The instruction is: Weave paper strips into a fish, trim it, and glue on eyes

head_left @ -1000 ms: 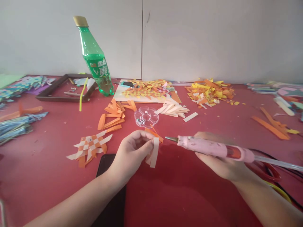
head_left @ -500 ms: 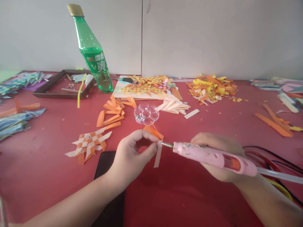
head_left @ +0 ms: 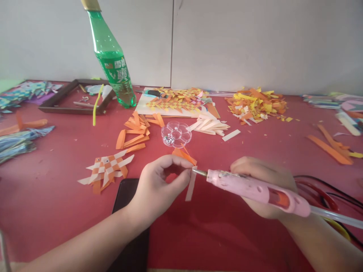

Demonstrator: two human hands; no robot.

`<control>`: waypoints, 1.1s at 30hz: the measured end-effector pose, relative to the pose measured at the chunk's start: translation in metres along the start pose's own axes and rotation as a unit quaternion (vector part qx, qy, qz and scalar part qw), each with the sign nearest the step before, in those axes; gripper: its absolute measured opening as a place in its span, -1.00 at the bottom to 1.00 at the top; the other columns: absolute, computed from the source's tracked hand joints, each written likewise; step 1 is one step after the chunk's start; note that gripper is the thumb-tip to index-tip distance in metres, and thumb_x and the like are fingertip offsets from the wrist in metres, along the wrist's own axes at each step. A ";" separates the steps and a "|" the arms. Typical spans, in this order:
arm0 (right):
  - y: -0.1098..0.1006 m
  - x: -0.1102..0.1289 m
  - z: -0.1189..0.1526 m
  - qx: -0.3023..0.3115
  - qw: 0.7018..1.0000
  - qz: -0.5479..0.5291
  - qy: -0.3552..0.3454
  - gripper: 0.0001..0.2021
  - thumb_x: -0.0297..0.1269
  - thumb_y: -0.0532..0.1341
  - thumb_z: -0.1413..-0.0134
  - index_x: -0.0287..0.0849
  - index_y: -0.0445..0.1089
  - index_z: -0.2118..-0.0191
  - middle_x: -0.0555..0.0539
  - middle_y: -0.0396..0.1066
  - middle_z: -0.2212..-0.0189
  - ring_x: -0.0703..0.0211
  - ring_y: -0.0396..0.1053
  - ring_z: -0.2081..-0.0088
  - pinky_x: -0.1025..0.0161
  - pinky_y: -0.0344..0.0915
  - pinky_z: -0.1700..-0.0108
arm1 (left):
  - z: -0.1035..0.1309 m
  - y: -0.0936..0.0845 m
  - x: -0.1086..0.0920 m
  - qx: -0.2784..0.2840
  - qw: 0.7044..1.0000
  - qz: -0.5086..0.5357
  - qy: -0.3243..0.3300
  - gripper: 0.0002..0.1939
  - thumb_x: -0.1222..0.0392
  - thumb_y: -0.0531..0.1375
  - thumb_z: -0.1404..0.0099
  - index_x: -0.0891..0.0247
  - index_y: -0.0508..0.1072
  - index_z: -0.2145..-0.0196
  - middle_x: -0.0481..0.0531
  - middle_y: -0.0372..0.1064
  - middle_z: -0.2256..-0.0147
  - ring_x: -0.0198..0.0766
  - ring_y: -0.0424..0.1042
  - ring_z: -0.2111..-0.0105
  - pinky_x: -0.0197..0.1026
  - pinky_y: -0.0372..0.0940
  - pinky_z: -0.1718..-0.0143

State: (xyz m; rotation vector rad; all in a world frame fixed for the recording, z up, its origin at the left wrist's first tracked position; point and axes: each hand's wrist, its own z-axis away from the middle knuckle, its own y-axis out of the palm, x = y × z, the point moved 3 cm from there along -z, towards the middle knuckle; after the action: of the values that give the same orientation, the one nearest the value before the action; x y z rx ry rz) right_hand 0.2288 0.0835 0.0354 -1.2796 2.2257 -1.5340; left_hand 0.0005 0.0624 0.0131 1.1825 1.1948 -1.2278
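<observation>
My left hand (head_left: 167,179) pinches paper strips between thumb and forefinger: a pale paper strip (head_left: 191,187) hangs down, and an orange paper strip (head_left: 185,155) shows above the fingers. Wrapped around a pink hot glue gun (head_left: 249,187) is my right hand (head_left: 262,177), its fingers mostly behind the gun's body. The metal nozzle points left and meets the top of the pale strip, close to my left fingertips; whether glue is coming out I cannot tell. Left of my left hand lies a woven orange-and-white paper fish (head_left: 107,170) with small stick-on eyes.
A clear flower-shaped tray (head_left: 176,134) holds small eyes beyond my hands. Around it lie orange strips (head_left: 136,128), pale strips (head_left: 210,124) and a yellow-orange paper heap (head_left: 255,104). A green bottle (head_left: 113,64) stands by a dark frame (head_left: 59,99). Cables (head_left: 320,189) lie at right.
The view has shifted slightly. My left hand still pinches the strips, and the glue gun's nozzle stays at the pale strip's top with hardly any movement.
</observation>
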 end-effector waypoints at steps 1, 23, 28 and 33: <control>-0.001 0.000 0.000 -0.002 1.000 0.004 0.004 -0.85 -0.44 0.16 0.02 0.01 0.27 0.36 0.06 0.43 0.48 0.21 0.39 0.52 0.25 0.28 0.47 | 0.000 0.000 0.000 -0.001 1.000 0.002 -0.002 -0.96 0.26 0.27 -0.21 0.20 0.54 0.35 -0.02 0.54 0.34 -0.31 0.51 0.32 -0.34 0.39 0.26; -0.002 0.000 0.003 -0.014 0.998 0.037 0.044 -0.90 -0.38 0.14 -0.01 0.00 0.24 0.43 0.07 0.39 0.53 0.22 0.33 0.55 0.25 0.22 0.48 | 0.000 0.000 -0.002 -0.008 1.000 0.011 -0.001 -0.93 0.28 0.29 -0.20 0.16 0.59 0.35 -0.06 0.58 0.34 -0.32 0.54 0.32 -0.36 0.41 0.24; -0.004 -0.002 0.002 -0.010 0.999 0.049 0.002 -0.87 -0.43 0.16 0.01 -0.02 0.24 0.41 0.06 0.38 0.53 0.23 0.33 0.55 0.28 0.22 0.50 | 0.000 0.000 -0.003 -0.013 1.000 0.006 0.001 -0.94 0.27 0.29 -0.20 0.16 0.59 0.36 -0.06 0.57 0.35 -0.33 0.53 0.34 -0.37 0.41 0.26; -0.003 -0.001 -0.003 -0.019 0.998 0.051 0.008 -0.91 -0.40 0.18 0.04 -0.07 0.27 0.46 0.04 0.38 0.57 0.24 0.31 0.58 0.30 0.17 0.56 | 0.001 -0.001 -0.003 -0.012 1.000 0.003 -0.005 -0.96 0.26 0.29 -0.21 0.17 0.58 0.36 -0.08 0.56 0.38 -0.36 0.52 0.36 -0.40 0.40 0.29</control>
State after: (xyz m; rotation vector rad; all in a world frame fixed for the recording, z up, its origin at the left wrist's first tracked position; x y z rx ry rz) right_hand 0.2296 0.0862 0.0394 -1.1481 2.3025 -1.4771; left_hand -0.0004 0.0620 0.0163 1.1608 1.1944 -1.2096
